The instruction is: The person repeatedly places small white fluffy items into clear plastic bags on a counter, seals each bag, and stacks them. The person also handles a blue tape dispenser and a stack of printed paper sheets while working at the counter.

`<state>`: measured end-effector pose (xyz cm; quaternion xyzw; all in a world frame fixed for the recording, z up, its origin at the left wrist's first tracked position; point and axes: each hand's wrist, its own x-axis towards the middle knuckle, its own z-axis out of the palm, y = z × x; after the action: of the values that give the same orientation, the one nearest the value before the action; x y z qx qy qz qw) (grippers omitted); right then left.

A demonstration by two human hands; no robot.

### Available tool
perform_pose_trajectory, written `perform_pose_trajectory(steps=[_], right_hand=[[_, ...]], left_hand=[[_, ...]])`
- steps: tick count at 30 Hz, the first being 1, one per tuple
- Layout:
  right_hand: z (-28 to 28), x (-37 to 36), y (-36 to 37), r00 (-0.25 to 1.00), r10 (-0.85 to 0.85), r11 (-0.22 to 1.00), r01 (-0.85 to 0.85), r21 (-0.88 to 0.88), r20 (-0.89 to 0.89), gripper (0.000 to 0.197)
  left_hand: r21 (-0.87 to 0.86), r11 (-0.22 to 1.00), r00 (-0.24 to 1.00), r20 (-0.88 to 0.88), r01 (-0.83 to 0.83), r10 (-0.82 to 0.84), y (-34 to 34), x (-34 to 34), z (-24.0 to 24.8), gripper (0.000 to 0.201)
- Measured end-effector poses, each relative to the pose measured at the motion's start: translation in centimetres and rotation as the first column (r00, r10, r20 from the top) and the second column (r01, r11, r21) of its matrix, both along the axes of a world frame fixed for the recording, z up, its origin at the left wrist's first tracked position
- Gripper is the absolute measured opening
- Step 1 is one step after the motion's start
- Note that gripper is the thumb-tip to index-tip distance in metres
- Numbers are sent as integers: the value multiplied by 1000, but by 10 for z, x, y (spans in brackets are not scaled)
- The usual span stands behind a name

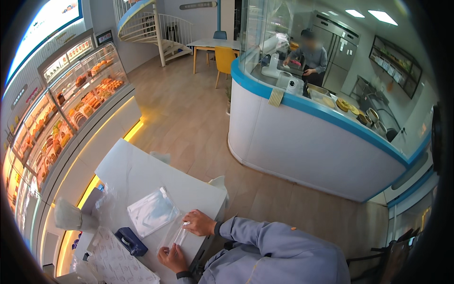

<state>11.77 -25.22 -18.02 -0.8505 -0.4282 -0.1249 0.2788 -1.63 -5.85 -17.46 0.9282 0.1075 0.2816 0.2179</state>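
My right hand [199, 222] and my left hand [173, 258] are both at a clear plastic bag [178, 235] on the white table [198, 187]. The right fingers are bent over its far end, while the left fingers press on its near end. Between the hands the bag forms a narrow, shiny strip that looks folded. Beside it lies a stack of clear plastic bags [153, 210]. A dark blue tool [131, 242], shaped like a tape dispenser, stands left of my hands.
Patterned paper [118, 260] and a whitish container [73, 215] are at the table's left. Beyond stands a lit bread display case [71, 111]. A white counter with a blue rim [307, 146] curves at right, a co-worker [314, 57] behind it. A yellow chair [224, 61] stands far off.
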Motion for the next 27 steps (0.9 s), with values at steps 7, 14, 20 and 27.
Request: perform_pose_trajectory(steps=[7, 14, 20, 27], right_hand=[[3, 3, -11, 998, -55, 998, 56, 31, -15, 20], [3, 4, -10, 997, -68, 997, 70, 45, -45, 19], [-8, 13, -13, 993, -74, 991, 64, 114, 89, 17], [2, 12, -14, 995, -69, 993, 62, 105, 68, 18]], left_hand=[[37, 999, 1000, -15, -13, 14, 11, -11, 1, 13], [75, 994, 996, -20, -83, 84, 13, -27, 8, 12], [98, 992, 996, -24, -79, 81, 27, -35, 4, 10], [55, 990, 991, -22, -129, 130, 26, -43, 8, 14]])
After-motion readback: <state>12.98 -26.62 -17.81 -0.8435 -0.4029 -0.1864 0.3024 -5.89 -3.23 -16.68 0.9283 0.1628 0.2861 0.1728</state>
